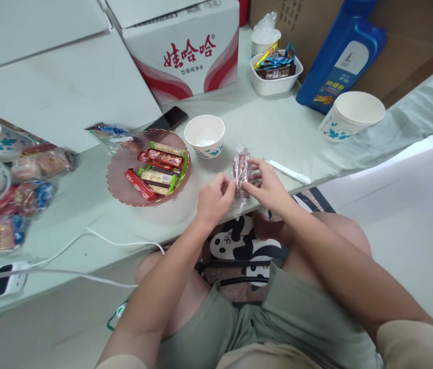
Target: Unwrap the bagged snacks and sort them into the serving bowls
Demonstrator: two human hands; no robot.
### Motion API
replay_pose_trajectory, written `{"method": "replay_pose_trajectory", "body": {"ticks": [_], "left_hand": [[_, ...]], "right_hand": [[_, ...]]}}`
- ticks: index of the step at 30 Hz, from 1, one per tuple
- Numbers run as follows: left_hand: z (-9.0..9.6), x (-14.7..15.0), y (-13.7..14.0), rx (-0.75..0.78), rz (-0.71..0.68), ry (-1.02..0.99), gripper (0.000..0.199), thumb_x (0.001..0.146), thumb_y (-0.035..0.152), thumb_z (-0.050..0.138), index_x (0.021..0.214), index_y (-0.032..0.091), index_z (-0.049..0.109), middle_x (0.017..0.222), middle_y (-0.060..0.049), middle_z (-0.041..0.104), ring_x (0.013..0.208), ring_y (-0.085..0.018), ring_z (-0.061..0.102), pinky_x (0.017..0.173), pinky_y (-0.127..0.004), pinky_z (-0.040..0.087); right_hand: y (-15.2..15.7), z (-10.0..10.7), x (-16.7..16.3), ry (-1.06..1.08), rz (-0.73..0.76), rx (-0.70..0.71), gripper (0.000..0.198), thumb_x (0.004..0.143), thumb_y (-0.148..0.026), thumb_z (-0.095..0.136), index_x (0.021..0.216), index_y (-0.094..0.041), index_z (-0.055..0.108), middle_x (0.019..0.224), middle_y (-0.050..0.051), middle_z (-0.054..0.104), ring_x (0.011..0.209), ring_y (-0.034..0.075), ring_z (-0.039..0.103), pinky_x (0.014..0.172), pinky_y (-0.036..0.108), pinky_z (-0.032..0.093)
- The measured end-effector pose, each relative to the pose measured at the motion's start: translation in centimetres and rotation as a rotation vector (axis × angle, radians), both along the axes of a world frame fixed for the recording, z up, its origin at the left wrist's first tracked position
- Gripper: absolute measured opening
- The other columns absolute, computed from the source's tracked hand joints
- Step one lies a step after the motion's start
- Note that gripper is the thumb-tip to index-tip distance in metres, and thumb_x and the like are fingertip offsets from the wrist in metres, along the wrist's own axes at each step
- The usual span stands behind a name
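Note:
At the front edge of the table, a bundle of brown snacks in clear plastic film (241,166) lies between my two hands. My left hand (216,199) comes at it from the left, with thumb and fingers drawn together on the film. From the right, my right hand (268,188) grips the bundle's side, its thumb on the near part and its fingers along the far part. Loose film hangs over the table edge. Just right of my right hand lies a white utility knife (287,170). Behind the bundle stands a white paper bowl (204,137) with clear plastic inside.
Left of the bowl, a pink fluted plate (120,177) holds several wrapped snack bars. A phone (170,118), a white carton (185,56), a white tub (275,87), a blue bottle (335,66) and stacked paper bowls (349,118) stand behind. White cables (112,241) cross the left front.

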State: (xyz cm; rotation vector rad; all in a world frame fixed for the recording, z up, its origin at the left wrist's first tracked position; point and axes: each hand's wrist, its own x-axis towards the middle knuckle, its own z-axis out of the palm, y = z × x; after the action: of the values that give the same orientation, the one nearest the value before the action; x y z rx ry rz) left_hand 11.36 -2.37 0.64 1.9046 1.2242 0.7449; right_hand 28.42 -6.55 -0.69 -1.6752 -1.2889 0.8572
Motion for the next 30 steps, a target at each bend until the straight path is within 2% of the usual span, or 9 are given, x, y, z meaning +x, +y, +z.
{"method": "replay_pose_trajectory", "body": {"ticks": [5,9,12,15,19,22,26,28,30], "left_hand": [[-1.0,0.8,-0.7,-0.181,0.067,-0.294,0.025,0.094,0.041,0.057,0.08,0.022,0.049,0.084,-0.003,0.074,0.065,-0.014,0.07,0.062,-0.027,0.053],[-1.3,0.9,-0.9,-0.226,0.153,-0.433,0.03,0.092,0.046,0.061,0.079,0.022,0.05,0.08,0.0,0.069,0.057,-0.011,0.066,0.058,-0.025,0.054],[-1.2,0.6,-0.7,-0.237,0.21,-0.44,0.024,0.092,0.039,0.059,0.078,0.021,0.051,0.075,0.001,0.066,0.056,-0.011,0.064,0.058,-0.025,0.053],[-0.5,0.1,0.0,-0.158,0.211,-0.296,0.012,0.085,0.026,0.061,0.078,0.021,0.053,0.076,0.0,0.063,0.066,-0.013,0.064,0.061,-0.025,0.05],[0.4,0.4,1.2,-0.011,0.056,0.051,0.018,0.08,0.033,0.07,0.089,0.021,0.059,0.09,-0.004,0.067,0.075,-0.016,0.06,0.068,-0.03,0.045],[0.5,1.3,1.7,-0.021,-0.091,0.222,0.023,0.084,0.039,0.069,0.077,0.021,0.056,0.071,0.0,0.06,0.064,-0.016,0.051,0.064,-0.031,0.035],[0.3,2.0,1.7,0.021,-0.204,0.036,0.031,0.092,0.032,0.054,0.066,0.021,0.043,0.06,0.003,0.046,0.059,-0.013,0.041,0.061,-0.03,0.029],[0.2,1.9,1.6,0.01,-0.26,-0.15,0.03,0.092,0.034,0.053,0.067,0.021,0.043,0.061,0.004,0.045,0.06,-0.012,0.04,0.061,-0.029,0.031],[0.3,1.7,1.6,-0.051,-0.292,-0.36,0.03,0.091,0.037,0.055,0.068,0.021,0.046,0.064,0.003,0.048,0.062,-0.012,0.043,0.062,-0.028,0.035]], "right_hand": [[0.2,0.3,-0.3,0.046,0.007,-0.062,0.063,0.073,-0.011,0.062,0.132,-0.028,0.05,0.131,0.012,0.043,0.087,0.018,0.061,0.073,0.038,0.058],[0.2,0.1,0.1,0.152,0.004,-0.14,0.061,0.071,-0.008,0.059,0.128,-0.028,0.05,0.129,0.01,0.042,0.073,0.012,0.056,0.059,0.03,0.051],[0.2,0.2,0.4,0.113,-0.009,-0.161,0.055,0.071,-0.006,0.057,0.122,-0.026,0.054,0.122,0.007,0.045,0.063,0.008,0.05,0.057,0.03,0.046],[0.0,0.6,0.5,0.025,0.015,-0.165,0.053,0.071,-0.006,0.057,0.12,-0.026,0.056,0.115,0.005,0.049,0.057,0.006,0.046,0.058,0.032,0.044],[-0.4,1.0,0.2,-0.055,0.084,-0.131,0.035,0.076,-0.013,0.059,0.11,-0.024,0.057,0.102,0.003,0.055,0.059,0.009,0.049,0.061,0.033,0.045],[-0.2,0.6,0.1,-0.04,0.013,-0.165,0.034,0.082,-0.025,0.062,0.114,-0.024,0.051,0.09,0.001,0.055,0.064,0.014,0.053,0.063,0.035,0.048],[0.6,-0.2,0.1,0.023,-0.072,-0.087,0.064,0.074,-0.032,0.075,0.13,-0.024,0.044,0.117,0.011,0.056,0.09,0.023,0.063,0.077,0.042,0.055],[0.7,-0.2,0.1,0.169,-0.081,-0.056,0.079,0.071,-0.033,0.079,0.138,-0.026,0.039,0.13,0.014,0.053,0.106,0.028,0.063,0.082,0.044,0.057],[0.6,0.2,0.0,0.399,-0.073,-0.082,0.091,0.071,-0.035,0.081,0.146,-0.031,0.03,0.129,0.013,0.057,0.104,0.028,0.065,0.079,0.043,0.058]]}}
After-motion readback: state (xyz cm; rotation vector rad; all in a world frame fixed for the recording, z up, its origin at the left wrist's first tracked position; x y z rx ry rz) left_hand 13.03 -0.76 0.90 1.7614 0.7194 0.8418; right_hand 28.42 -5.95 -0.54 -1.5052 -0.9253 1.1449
